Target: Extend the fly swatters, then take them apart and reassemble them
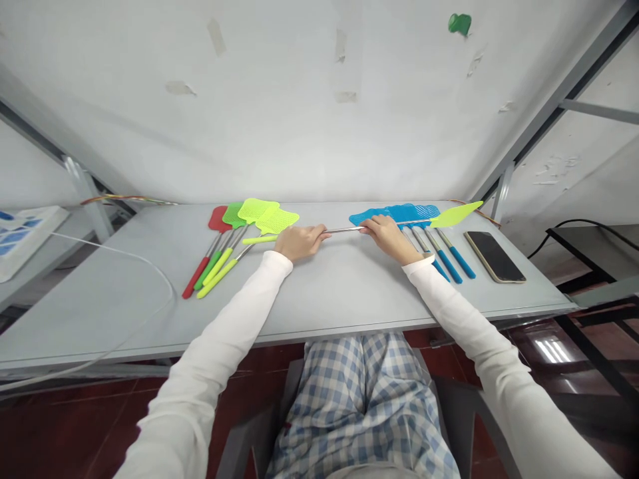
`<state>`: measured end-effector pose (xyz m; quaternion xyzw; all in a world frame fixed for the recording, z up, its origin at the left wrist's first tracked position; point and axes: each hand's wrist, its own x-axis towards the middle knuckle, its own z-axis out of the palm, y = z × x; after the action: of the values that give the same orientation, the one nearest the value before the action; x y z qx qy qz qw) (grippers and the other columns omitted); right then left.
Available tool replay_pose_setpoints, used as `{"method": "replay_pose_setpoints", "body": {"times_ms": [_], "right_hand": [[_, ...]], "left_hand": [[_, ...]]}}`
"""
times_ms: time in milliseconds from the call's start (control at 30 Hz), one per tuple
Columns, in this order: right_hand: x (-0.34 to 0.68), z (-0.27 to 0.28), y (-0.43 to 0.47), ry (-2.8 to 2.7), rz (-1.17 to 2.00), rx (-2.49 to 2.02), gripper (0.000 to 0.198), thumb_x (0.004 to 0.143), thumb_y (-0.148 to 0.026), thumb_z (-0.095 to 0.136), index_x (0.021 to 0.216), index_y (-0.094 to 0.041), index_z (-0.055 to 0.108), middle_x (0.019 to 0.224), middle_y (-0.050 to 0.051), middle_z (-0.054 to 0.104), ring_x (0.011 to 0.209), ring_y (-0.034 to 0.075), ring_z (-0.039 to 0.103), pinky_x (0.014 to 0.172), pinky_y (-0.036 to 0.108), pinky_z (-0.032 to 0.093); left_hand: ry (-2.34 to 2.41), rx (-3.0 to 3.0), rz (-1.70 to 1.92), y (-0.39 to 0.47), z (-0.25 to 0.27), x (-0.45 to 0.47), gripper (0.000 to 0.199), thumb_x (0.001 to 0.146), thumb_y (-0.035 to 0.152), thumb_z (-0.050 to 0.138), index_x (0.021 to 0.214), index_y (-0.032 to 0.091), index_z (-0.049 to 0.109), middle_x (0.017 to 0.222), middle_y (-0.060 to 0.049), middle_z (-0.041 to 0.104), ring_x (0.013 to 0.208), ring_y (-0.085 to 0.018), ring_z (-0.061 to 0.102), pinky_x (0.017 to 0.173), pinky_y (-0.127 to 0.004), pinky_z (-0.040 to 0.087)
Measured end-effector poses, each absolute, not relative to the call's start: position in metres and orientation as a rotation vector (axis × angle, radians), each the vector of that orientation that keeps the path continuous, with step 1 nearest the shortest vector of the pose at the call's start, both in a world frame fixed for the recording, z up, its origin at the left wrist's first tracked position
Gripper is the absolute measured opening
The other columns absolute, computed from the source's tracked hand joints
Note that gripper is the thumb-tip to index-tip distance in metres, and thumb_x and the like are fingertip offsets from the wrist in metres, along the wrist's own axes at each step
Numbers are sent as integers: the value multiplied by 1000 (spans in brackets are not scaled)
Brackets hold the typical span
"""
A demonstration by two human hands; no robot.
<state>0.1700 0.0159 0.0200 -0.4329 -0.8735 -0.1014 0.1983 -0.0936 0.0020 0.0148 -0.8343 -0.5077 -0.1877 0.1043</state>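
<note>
Stretched sideways between my hands is a yellow-green fly swatter (344,229) with a metal telescopic rod. My left hand (301,242) is closed around it beside its yellow handle, which sticks out to the left. My right hand (388,236) grips the rod nearer the yellow paddle, which points right and is seen nearly edge-on. To the left lie a red fly swatter (217,218), a green one (233,215) and two yellow-green ones (278,218), fanned with handles toward me. Several blue fly swatters (409,213) lie under and beyond my right hand, partly hidden by it.
A smartphone (495,257) lies at the right of the grey table (324,299). A white cable (160,273) crosses the table's left part. Behind stands a white wall (279,133) with tape scraps. A black-framed stand (599,246) is at the right.
</note>
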Motion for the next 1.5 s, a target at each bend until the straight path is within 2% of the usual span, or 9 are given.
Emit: {"method": "replay_pose_setpoints", "body": {"times_ms": [200, 333, 400, 500, 700, 833, 967, 1200, 1500], "right_hand": [[166, 22, 17, -2444, -238, -1238, 38, 100, -39, 34, 106, -18, 64, 91, 11, 65, 82, 22, 51, 73, 31, 31], [173, 22, 24, -2429, -208, -1245, 34, 99, -37, 37, 105, -18, 64, 94, 11, 65, 87, 22, 52, 78, 31, 33], [182, 21, 27, -2410, -237, -1262, 33, 99, -36, 38, 103, -18, 65, 95, 11, 65, 88, 23, 52, 80, 32, 34], [200, 20, 32, -2401, -303, -1314, 30, 98, -35, 41, 103, -18, 65, 95, 11, 66, 89, 25, 53, 79, 34, 34], [230, 20, 42, -2373, -409, -1434, 31, 98, -33, 40, 95, -16, 67, 90, 11, 66, 87, 24, 53, 79, 34, 32], [242, 23, 44, -2372, -280, -1438, 37, 100, -29, 34, 93, -14, 67, 85, 11, 66, 81, 21, 52, 76, 33, 31], [243, 25, 42, -2341, -124, -1362, 33, 97, -22, 36, 87, -16, 67, 81, 9, 65, 78, 20, 51, 75, 32, 34], [217, 25, 38, -2266, -9, -1268, 26, 90, -16, 41, 83, -18, 66, 81, 8, 69, 81, 22, 55, 77, 33, 34], [144, 11, 11, -2413, -56, -1133, 26, 97, -22, 42, 93, -14, 66, 86, 9, 66, 77, 19, 54, 74, 29, 35]], "left_hand": [[-1486, -2412, -541, 2, 20, -90, 45, 95, 54, 34, 92, 22, 66, 78, -9, 72, 66, -21, 64, 54, -30, 28], [-1493, -2451, -597, 11, 22, -100, 42, 89, 59, 45, 97, 23, 65, 77, -6, 71, 71, -21, 63, 57, -29, 31], [-1515, -2432, -588, 17, 21, -108, 42, 87, 60, 48, 92, 22, 64, 75, -7, 69, 72, -22, 63, 60, -30, 33], [-1551, -2397, -502, 23, 18, -123, 42, 90, 58, 43, 83, 22, 63, 76, -8, 69, 72, -22, 62, 58, -30, 30], [-1571, -2343, -493, 29, 16, -145, 45, 91, 61, 37, 82, 24, 61, 82, -6, 70, 74, -20, 62, 53, -30, 24], [-1572, -2352, -495, 27, 18, -150, 49, 90, 64, 34, 80, 25, 62, 80, -5, 70, 69, -19, 60, 54, -30, 25], [-1567, -2359, -480, 21, 22, -151, 56, 90, 68, 30, 80, 25, 63, 74, -4, 68, 65, -18, 59, 54, -29, 23], [-1564, -2298, -297, 12, 27, -124, 59, 91, 67, 25, 81, 22, 63, 71, -7, 69, 62, -18, 61, 52, -29, 19], [-1452, -2428, -259, -5, 20, -74, 59, 94, 61, 24, 92, 19, 65, 79, -11, 73, 61, -20, 64, 52, -28, 23]]}}
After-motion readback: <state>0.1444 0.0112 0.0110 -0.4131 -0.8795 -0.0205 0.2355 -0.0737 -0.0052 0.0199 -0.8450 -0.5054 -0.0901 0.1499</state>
